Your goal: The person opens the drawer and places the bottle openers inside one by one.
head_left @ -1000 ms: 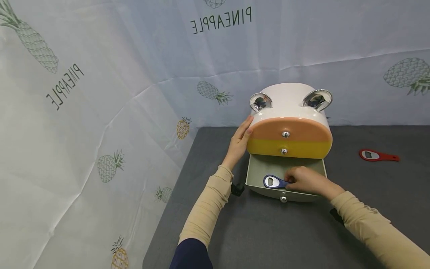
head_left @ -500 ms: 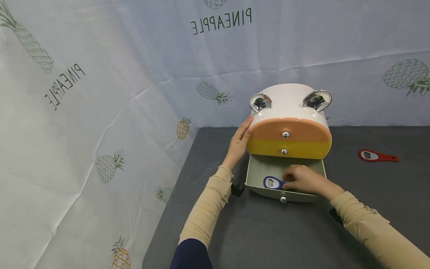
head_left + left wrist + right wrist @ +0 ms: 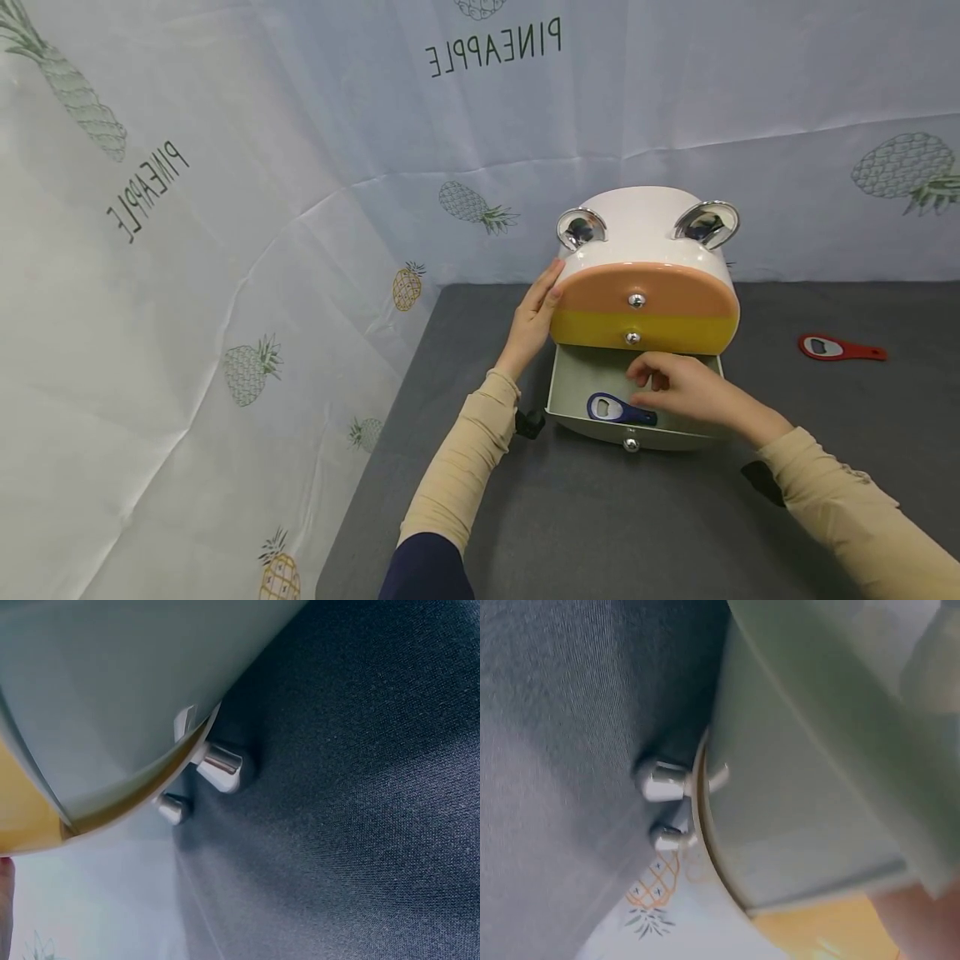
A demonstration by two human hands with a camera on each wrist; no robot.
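Observation:
A rounded white cabinet (image 3: 641,221) with silver ears has orange and yellow drawer fronts, both closed. Its lowest drawer, the pale green one (image 3: 581,371), is pulled out. Inside, near the front wall, lies a blue bottle opener (image 3: 641,416) with a metal insert. My right hand (image 3: 686,388) hovers over the opener's handle end, fingers loosely bent and a gap between thumb and fingers. Against the cabinet's left side rests my left hand (image 3: 529,327), fingers extended. The left wrist view shows only a sliver of that hand's fingers (image 3: 4,904) at the edge.
A red bottle opener (image 3: 842,347) lies on the dark grey tabletop (image 3: 600,517), right of the cabinet. Behind and to the left hangs a white cloth (image 3: 337,108) printed with pineapples. Silver knobs stick out from the drawer fronts, the lowest knob (image 3: 631,445) nearest me.
My right hand has let go of the blue bottle opener and lifted up and away, leaving it in the drawer with its handle uncovered. The left hand stays on the cabinet.

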